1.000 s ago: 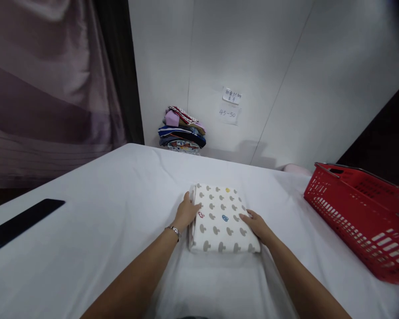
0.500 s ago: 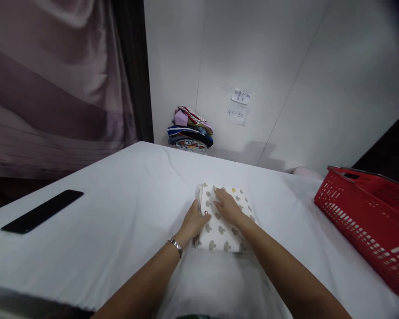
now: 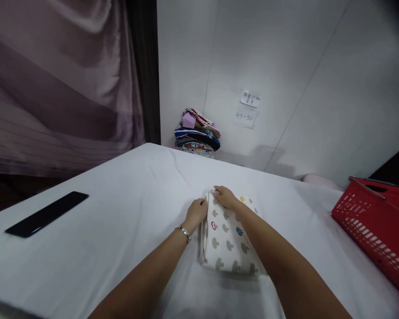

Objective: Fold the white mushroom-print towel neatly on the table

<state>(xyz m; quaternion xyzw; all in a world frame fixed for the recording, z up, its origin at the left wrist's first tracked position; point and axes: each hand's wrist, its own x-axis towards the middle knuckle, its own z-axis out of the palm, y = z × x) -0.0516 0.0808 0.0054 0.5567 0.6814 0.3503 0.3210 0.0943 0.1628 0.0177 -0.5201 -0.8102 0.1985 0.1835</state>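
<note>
Short of far edge of surface (image 3: 136,199): mushroom-print cloth (image 3: 224,239) folded, L. side layers not yet flush; L. hand (image 3: 196,213) pinching L. edge, R. hand (image 3: 226,198) fingers bent, far-L. corner, pinch unclear.

Site: indoor room, seemingly a makeshift work corner; home or workshop, cannot tell. Evidence: white-sheeted counter (image 3: 136,212) beneath left hand (image 3: 196,212); handwritten paper notes (image 3: 245,116), one reading "45-50", on panelled wall (image 3: 286,66) beyond right hand (image 3: 224,198); folded-cloth stack (image 3: 197,134) beyond left hand; curtain (image 3: 63,79) well left of that hand; red basket (image 3: 385,217) right of right hand.
</note>
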